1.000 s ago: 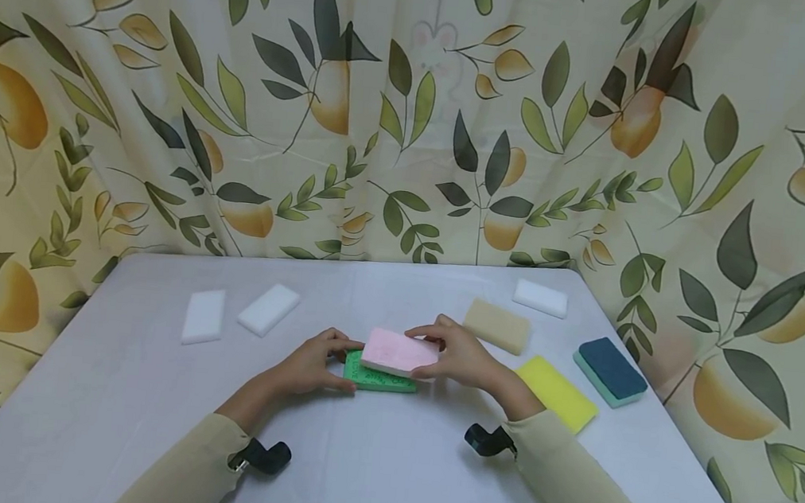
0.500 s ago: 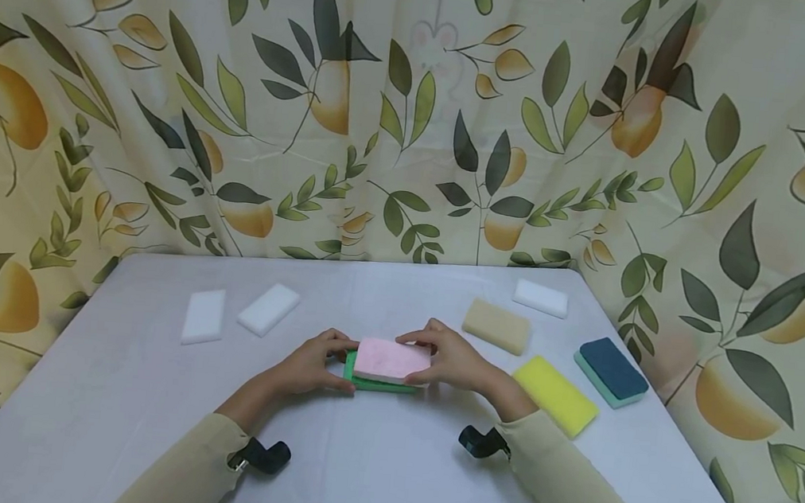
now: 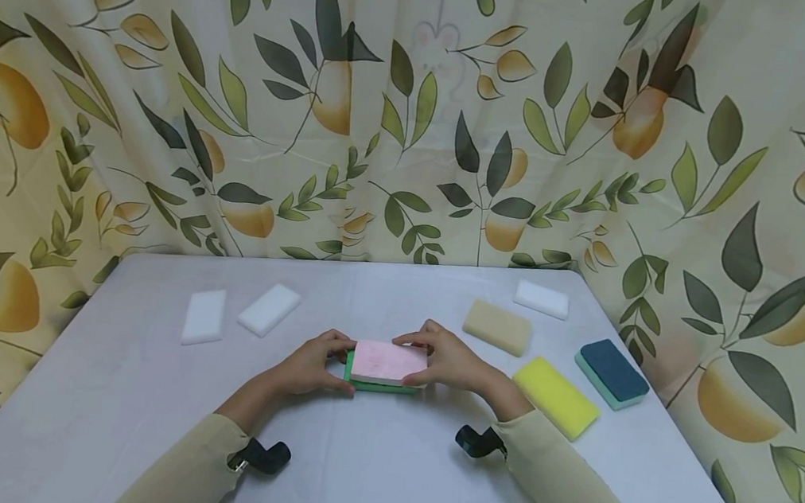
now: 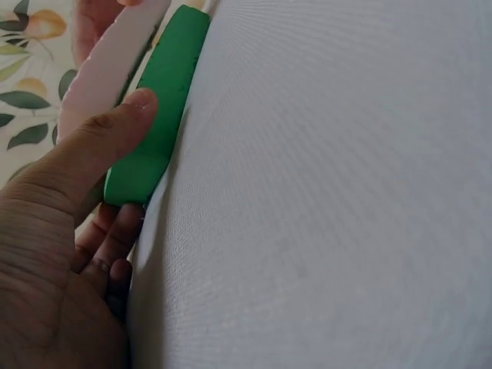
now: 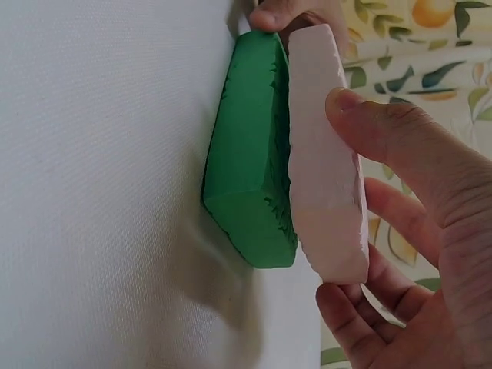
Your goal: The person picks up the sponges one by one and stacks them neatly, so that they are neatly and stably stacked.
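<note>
A green sponge (image 3: 383,388) lies flat on the white-covered table, mostly hidden in the head view by the pink sponge (image 3: 387,362) above it. My left hand (image 3: 311,365) grips the green sponge by its left end, with the thumb on its near side in the left wrist view. With my right hand (image 3: 452,358) I hold the pink sponge by its right end, thumb on the near long edge. In the right wrist view a narrow gap shows between the pink sponge (image 5: 323,161) and the green sponge (image 5: 242,138), wider toward the right end.
Two white sponges, one upright (image 3: 203,317) and one slanted (image 3: 269,309), lie at the left. At the right are a beige sponge (image 3: 497,326), a white sponge (image 3: 541,299), a yellow sponge (image 3: 555,397) and a dark blue and teal sponge (image 3: 611,373). A patterned curtain (image 3: 413,125) hangs behind the table.
My right hand has brought the pink sponge left and slightly toward me, so it now covers most of the green sponge. My left hand has kept its place on the green sponge.
</note>
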Motion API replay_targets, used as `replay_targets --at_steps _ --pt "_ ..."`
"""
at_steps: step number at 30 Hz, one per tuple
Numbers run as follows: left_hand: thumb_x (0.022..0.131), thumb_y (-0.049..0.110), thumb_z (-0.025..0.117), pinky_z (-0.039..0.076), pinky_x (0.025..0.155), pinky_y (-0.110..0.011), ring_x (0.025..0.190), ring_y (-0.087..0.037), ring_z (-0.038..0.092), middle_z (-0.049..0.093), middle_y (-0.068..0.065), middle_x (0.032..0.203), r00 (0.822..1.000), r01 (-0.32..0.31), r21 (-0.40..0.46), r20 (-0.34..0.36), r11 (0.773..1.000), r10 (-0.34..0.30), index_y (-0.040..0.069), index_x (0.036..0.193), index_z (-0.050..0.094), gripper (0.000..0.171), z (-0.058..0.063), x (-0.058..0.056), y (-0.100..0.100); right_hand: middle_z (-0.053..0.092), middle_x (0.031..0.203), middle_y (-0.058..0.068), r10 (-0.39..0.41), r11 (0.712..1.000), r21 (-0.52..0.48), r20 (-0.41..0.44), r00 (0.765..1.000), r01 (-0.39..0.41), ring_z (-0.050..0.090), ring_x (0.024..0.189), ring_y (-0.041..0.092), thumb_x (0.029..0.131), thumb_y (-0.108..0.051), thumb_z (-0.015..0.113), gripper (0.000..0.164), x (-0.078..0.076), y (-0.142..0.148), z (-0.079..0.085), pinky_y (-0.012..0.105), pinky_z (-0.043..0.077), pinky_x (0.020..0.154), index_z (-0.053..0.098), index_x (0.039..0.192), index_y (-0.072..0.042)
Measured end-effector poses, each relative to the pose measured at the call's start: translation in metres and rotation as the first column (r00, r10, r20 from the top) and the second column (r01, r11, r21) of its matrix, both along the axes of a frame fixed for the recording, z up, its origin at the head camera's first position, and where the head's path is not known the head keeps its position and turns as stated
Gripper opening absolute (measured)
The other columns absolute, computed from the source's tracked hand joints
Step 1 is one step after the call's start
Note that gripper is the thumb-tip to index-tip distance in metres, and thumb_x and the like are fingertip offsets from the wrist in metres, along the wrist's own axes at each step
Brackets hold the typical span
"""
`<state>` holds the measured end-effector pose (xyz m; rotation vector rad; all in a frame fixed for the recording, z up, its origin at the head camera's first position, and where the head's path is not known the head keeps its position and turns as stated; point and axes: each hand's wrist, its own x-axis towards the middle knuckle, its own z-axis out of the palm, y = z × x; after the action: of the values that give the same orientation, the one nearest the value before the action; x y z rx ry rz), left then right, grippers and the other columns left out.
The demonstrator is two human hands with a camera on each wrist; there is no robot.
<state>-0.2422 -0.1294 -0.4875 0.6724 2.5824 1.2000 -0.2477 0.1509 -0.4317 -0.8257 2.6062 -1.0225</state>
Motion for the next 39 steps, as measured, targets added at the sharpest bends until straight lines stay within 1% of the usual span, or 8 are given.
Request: replay_targets --at_steps 4,8,16,24,33,39 --pt "0.068 0.030 0.091 0.043 0.094 -0.034 0.104 -0.012 0.051 0.054 0.004 0.118 1.000 0.003 -0.006 -0.012 1.000 -0.003 0.008 0.135 0.058 0.078 -0.0003 -0.0003 -0.0001 0.049 0.093 0.001 0.011 1.000 -0.006 -0.006 1.000 -0.011 0.044 0.083 0.017 0.069 -0.029 0.090 0.059 -0.0003 -0.0015 -0.0002 0.025 0.036 0.069 0.070 0.124 -0.018" --pt "0.068 0.030 0.091 0.043 0.093 -0.033 0.103 -0.012 0.052 0.054 0.004 0.117 1.000 0.003 -0.008 -0.023 1.000 -0.003 0.008 0.134 0.059 0.077 -0.0009 -0.0007 -0.0007 0.049 0.093 0.000 0.014 1.000 0.005 -0.003 1.000 -0.014 0.044 0.083 0.015 0.069 -0.030 0.090 0.060 -0.0010 -0.0031 -0.0007 0.025 0.036 0.070 0.070 0.124 -0.020" --pt "0.067 0.030 0.092 0.042 0.090 -0.030 0.100 -0.011 0.052 0.055 0.006 0.111 1.000 0.007 0.010 -0.029 1.000 -0.007 0.010 0.131 0.060 0.074 -0.0023 -0.0015 -0.0015 0.049 0.094 0.000 0.011 1.000 0.012 0.014 1.000 -0.011 0.045 0.084 0.017 0.069 -0.031 0.090 0.060 -0.0013 -0.0067 -0.0003 0.025 0.037 0.070 0.069 0.125 -0.021" --pt "0.067 0.032 0.092 0.042 0.091 -0.032 0.099 -0.011 0.052 0.054 0.005 0.110 0.999 0.017 0.021 -0.033 1.000 -0.016 0.011 0.128 0.060 0.072 -0.0039 -0.0028 -0.0021 0.048 0.094 0.000 0.010 1.000 0.017 0.018 1.000 -0.011 0.044 0.085 0.016 0.070 -0.032 0.090 0.061 -0.0041 -0.0090 -0.0024 0.027 0.037 0.072 0.069 0.126 -0.021" --pt "0.068 0.033 0.091 0.042 0.091 -0.032 0.098 -0.011 0.052 0.054 0.005 0.107 0.999 0.021 0.027 -0.038 0.999 -0.020 0.012 0.129 0.059 0.072 -0.0035 -0.0026 -0.0021 0.048 0.094 0.001 0.014 1.000 0.017 0.029 0.999 -0.015 0.044 0.085 0.016 0.070 -0.030 0.090 0.061 -0.0065 -0.0090 -0.0048 0.027 0.037 0.073 0.068 0.126 -0.021" --pt "0.068 0.032 0.091 0.041 0.092 -0.033 0.098 -0.011 0.052 0.054 0.005 0.108 0.999 0.019 0.025 -0.033 1.000 -0.018 0.012 0.129 0.059 0.072 -0.0031 -0.0020 -0.0022 0.049 0.094 0.001 0.040 0.999 0.013 0.024 0.999 -0.040 0.043 0.084 0.016 0.071 -0.029 0.089 0.061 -0.0056 -0.0094 -0.0041 0.025 0.037 0.072 0.068 0.127 -0.017"
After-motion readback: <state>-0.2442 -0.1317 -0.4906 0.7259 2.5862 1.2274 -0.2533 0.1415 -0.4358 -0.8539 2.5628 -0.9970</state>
